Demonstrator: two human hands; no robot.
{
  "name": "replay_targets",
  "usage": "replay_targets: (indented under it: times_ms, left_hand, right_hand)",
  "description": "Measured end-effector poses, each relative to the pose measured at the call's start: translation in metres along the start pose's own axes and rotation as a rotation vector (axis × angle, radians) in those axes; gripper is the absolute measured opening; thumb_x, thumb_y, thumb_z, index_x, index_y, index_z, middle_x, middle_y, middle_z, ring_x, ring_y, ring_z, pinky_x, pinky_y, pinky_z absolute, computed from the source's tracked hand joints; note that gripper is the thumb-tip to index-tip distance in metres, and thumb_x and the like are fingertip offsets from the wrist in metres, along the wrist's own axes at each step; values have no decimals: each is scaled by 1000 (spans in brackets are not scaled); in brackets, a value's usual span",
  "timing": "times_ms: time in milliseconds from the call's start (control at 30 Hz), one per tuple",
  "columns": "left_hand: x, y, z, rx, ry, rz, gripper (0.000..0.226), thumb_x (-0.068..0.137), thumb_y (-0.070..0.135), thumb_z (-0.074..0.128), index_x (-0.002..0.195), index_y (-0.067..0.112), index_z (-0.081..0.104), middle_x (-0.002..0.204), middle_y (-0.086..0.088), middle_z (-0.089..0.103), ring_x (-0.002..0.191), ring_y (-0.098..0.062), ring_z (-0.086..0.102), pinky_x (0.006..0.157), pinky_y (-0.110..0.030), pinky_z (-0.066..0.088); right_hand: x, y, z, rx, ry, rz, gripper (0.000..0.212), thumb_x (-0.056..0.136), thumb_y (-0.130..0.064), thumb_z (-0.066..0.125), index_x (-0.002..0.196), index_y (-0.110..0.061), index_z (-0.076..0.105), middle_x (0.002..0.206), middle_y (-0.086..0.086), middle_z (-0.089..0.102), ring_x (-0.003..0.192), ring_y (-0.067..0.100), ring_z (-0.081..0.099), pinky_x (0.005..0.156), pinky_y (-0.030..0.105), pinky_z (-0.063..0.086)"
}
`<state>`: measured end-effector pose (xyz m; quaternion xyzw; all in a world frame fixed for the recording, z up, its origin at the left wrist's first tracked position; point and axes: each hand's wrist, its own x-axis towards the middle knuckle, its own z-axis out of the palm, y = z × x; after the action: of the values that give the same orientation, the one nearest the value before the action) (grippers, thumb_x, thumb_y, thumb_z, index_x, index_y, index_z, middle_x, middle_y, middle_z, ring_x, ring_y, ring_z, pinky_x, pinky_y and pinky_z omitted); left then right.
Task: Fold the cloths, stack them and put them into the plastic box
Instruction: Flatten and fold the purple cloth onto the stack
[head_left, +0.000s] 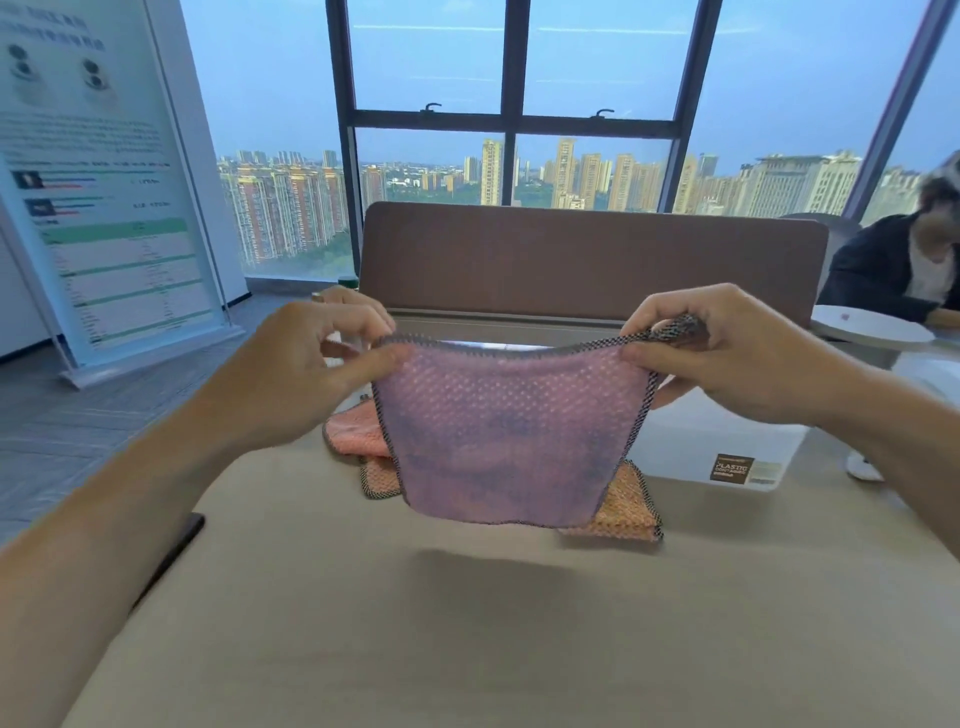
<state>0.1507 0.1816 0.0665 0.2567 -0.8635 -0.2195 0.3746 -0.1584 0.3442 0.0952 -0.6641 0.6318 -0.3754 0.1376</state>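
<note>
A purple waffle-weave cloth (498, 436) with dark stitched edging hangs in the air above the table. My left hand (317, 364) pinches its top left corner and my right hand (727, 353) pinches its top right corner. Behind and below it lie orange cloths (631, 512) on the table, one of them folded at the right, another (353, 434) peeking out at the left. The clear plastic box (727, 452) with a brown label stands to the right on the table, partly hidden by the cloth and my right arm.
The beige table (467, 623) reaches to a brown divider panel (592, 260) at the back. A dark flat object (176, 545) lies on the table's left edge. A seated person (904, 270) and a white round table (872, 332) are at the far right. A poster stand (104, 208) is on the left.
</note>
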Motion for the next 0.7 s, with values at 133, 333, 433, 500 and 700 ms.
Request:
replay_targets:
  times_ms: [133,333,433,500,700]
  left_hand:
    - [-5,13,-13,-244,5,-108,22,98,24,63,79,22,73,77,3,74,74,-12,70,78,-25,60]
    - [1,-4,4,-173,57,-202,16,96,25,69,87,13,76,66,2,76,52,-6,65,56,-25,59]
    - [-4,-43,40,-41,-15,-271,17,94,28,72,85,15,77,65,-6,75,49,-12,62,59,-40,61]
    - [-13,-74,68,-37,-54,-316,13,94,27,71,86,20,79,71,-8,76,51,-8,61,55,-39,61]
    - [-43,-129,118,212,-83,-338,12,90,36,72,99,29,68,91,12,67,85,-9,66,70,-20,47]
  right_hand:
    - [-9,-18,-11,126,-25,12,15,89,-18,68,94,-4,74,84,14,76,75,21,74,69,37,66]
    - [2,2,3,76,-26,106,12,94,-16,67,95,-6,74,88,19,76,80,34,76,69,40,66]
    - [11,46,40,30,-17,215,11,96,-12,67,94,-2,70,82,21,75,76,44,74,66,43,66]
    - [13,80,71,-9,12,280,9,95,-13,69,91,-6,68,74,12,72,68,38,71,62,35,63]
    - [-1,128,138,-376,167,230,42,91,-21,73,129,-21,57,122,0,62,104,15,62,93,29,51]
